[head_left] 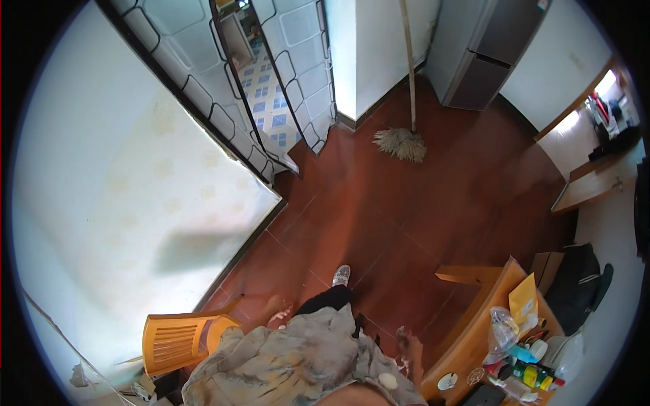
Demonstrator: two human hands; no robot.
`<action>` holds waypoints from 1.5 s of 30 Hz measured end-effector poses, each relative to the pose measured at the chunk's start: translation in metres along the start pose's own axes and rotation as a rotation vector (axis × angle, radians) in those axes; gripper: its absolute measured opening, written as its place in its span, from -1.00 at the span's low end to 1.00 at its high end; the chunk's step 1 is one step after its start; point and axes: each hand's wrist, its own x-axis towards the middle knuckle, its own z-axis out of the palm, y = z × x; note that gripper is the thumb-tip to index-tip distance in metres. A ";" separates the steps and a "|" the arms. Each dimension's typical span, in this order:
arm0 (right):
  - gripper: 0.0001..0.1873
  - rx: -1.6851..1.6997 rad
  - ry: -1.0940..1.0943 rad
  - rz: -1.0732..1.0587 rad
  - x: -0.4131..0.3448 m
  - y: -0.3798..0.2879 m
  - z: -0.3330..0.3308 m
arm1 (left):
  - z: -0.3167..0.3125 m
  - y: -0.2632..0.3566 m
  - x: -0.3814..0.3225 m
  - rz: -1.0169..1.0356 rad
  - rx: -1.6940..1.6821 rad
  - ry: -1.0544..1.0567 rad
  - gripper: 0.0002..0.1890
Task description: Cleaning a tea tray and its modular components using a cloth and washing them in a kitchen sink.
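My left hand (281, 310) hangs low beside my dark trousers (322, 302), close to a wooden chair (175, 341) with a slatted back. On the other side, my right hand (403, 346) hangs near the wooden table (459, 350). Both hands are small and blurred, so I cannot make out their fingers or anything in them. A loose grey patterned shirt (284, 360) covers my body. One patterned shoe (342, 275) shows on the red tiled floor (386, 228). Farther ahead, a mop (401, 144) rests its strands on the floor, its wooden handle upright near the wall.
A plastic bag (501, 332), a yellow envelope (523, 299) and several bottles (530, 374) crowd the table. Translucent curtain panels (299, 76) hang at a doorway onto blue-and-white tiles (271, 106). A refrigerator (482, 56) stands far right, near an open door (589, 190). Black bag (574, 284) beside the table.
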 end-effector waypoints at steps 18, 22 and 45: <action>-0.72 -0.224 -0.200 0.021 0.326 -0.090 -0.069 | -0.174 0.263 0.056 0.417 -0.273 0.553 -0.81; -0.72 -0.116 -0.210 -0.075 0.415 -0.094 -0.085 | -0.198 0.321 0.063 0.592 -0.281 0.675 -0.78; -0.72 0.206 -0.897 -1.167 0.746 -0.777 0.092 | -0.352 0.583 0.029 0.802 -0.479 0.917 -0.53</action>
